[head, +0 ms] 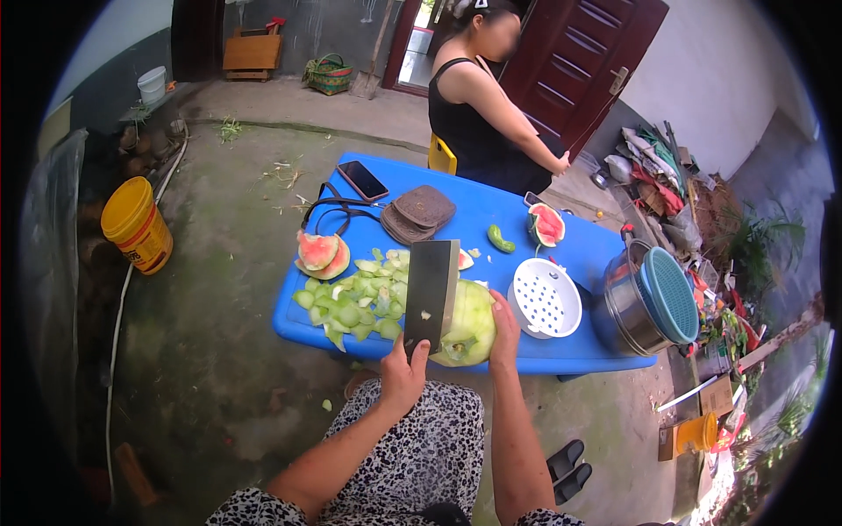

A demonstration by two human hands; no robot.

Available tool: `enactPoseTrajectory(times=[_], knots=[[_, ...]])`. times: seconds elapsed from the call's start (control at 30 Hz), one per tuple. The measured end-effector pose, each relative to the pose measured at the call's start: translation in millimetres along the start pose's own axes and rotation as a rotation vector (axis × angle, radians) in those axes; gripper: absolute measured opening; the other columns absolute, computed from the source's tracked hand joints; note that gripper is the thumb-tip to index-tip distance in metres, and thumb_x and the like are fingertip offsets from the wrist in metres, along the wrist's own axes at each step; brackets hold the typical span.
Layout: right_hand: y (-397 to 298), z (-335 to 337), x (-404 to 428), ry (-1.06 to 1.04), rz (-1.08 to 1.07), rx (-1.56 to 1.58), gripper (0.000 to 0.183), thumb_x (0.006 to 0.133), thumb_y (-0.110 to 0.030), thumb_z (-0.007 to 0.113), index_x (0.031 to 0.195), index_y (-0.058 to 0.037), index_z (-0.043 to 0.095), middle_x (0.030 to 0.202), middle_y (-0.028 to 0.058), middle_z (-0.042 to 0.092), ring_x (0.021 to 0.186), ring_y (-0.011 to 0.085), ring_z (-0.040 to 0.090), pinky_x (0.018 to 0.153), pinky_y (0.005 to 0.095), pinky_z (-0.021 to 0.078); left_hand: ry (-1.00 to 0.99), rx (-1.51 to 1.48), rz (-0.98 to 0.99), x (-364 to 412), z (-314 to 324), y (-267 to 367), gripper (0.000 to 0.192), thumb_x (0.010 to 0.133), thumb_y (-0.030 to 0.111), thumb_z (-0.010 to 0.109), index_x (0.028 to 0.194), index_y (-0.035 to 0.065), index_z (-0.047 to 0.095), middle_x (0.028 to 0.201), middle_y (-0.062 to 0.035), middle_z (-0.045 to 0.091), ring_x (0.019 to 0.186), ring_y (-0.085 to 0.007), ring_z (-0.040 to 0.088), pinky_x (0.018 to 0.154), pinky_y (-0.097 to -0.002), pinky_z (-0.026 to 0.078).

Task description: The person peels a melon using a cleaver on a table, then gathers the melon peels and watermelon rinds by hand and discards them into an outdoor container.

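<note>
My left hand (406, 375) grips the lower end of a broad dark cleaver (427, 296), its blade pointing away from me against the left side of a large peeled pale-green melon (475, 322). The cleaver's handle is hidden in the hand. Against the melon's right side lies my right hand (505, 332), steadying it near the table's front edge. Left of the blade, green rind peelings (355, 302) are spread in a heap. Cut watermelon pieces (322, 255) rest behind the heap at the left. A white perforated basket (544, 299) stands right of the melon.
The blue table (500, 210) also bears a brown bag (418, 214), a phone (362, 181), a green cucumber-like vegetable (501, 239), a watermelon piece (547, 225) and a steel pot (621, 309) with a teal colander (669, 296). A person (487, 112) sits across the table. A yellow bucket (137, 227) stands left.
</note>
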State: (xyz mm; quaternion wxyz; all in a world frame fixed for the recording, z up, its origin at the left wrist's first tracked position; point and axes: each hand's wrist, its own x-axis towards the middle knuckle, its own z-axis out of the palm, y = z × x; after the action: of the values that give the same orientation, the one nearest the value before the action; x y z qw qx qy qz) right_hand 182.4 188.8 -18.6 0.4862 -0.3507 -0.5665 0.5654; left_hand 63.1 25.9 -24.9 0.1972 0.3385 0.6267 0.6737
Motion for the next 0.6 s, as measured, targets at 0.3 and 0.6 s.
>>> enactPoseTrajectory(times=[0.3,0.6], knots=[[-50,29,1,-0.083,-0.153,-0.841,0.038,0.096,-0.028,0.056,0.126,-0.0043,0.06,0.125,0.0147,0.06,0.123,0.0285,0.051,0.106,0.0359,0.037,-0.013,-0.059,-0.059,15,-37,-12,0.029,0.098,0.024,0.057,0.109,-0.0024,0.057,0.071,-0.0126,0.064,0.055,-0.0252,0.061,0.055,-0.0365,0.048],[-19,15,10,-0.195,0.044,-0.189,0.038,0.096,-0.022,0.056,0.126,0.0004,0.061,0.13,0.0132,0.058,0.121,0.021,0.052,0.104,0.031,0.0375,0.137,-0.31,-0.185,-25,4,-17,0.03,0.098,0.019,0.057,0.12,-0.0016,0.055,0.073,-0.0075,0.063,0.05,-0.0144,0.057,0.049,-0.0298,0.045]])
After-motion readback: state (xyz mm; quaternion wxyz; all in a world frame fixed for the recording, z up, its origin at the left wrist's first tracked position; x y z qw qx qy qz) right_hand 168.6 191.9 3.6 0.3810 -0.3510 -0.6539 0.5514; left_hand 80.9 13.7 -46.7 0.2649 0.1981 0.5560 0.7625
